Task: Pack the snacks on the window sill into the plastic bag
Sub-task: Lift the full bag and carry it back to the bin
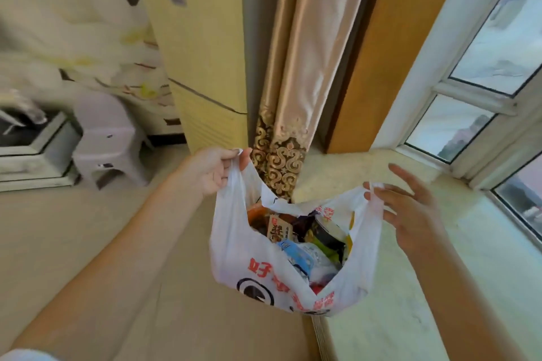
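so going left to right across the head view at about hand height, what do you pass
stool → left hand gripping a bag handle → plastic bag holding snacks → right hand, fingers spread at the other handle → window sill → window

You are looking at one white plastic bag (234, 255) with two handles, one going to each of your two hands, the left hand (211, 168) and the right hand (410, 214). Inside it you are seeing a heap of snacks (305, 240), at least five packets, though overlap is hiding the exact number.
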`<state>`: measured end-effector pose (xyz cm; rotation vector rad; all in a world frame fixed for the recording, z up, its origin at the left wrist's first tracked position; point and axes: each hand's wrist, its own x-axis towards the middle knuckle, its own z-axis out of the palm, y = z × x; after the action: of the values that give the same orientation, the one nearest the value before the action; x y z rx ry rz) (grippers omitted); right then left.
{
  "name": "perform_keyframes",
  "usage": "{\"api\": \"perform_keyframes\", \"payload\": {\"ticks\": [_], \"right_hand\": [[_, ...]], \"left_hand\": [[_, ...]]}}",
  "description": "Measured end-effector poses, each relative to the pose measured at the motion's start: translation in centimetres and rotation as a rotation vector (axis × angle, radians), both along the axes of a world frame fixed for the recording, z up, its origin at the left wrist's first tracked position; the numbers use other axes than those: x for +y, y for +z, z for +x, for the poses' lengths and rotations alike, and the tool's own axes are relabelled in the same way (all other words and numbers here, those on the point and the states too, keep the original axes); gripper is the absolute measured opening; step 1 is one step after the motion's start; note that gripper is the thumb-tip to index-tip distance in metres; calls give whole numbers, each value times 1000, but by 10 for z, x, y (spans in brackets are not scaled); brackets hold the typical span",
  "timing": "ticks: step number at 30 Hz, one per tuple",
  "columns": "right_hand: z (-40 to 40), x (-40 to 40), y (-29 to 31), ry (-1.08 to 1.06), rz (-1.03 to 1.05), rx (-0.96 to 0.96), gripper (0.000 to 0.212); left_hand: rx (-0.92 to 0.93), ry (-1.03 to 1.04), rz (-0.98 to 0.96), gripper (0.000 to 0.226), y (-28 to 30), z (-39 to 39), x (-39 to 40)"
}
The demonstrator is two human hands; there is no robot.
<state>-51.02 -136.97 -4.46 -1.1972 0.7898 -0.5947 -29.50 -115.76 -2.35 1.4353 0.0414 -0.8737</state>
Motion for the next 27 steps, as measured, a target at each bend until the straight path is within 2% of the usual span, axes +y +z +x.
{"api": "perform_keyframes", "payload": {"ticks": [9, 16, 27], "right_hand": [[121, 136, 1, 220, -26, -33, 48], [228, 257, 1, 278, -15, -49, 51], [383, 413, -13, 432, 40, 1, 52]], "left_hand": [[7, 202, -11, 23, 2, 74, 201], [-13, 321, -22, 21, 12, 137, 343], [-20, 527, -12, 23, 5, 243, 494]]}}
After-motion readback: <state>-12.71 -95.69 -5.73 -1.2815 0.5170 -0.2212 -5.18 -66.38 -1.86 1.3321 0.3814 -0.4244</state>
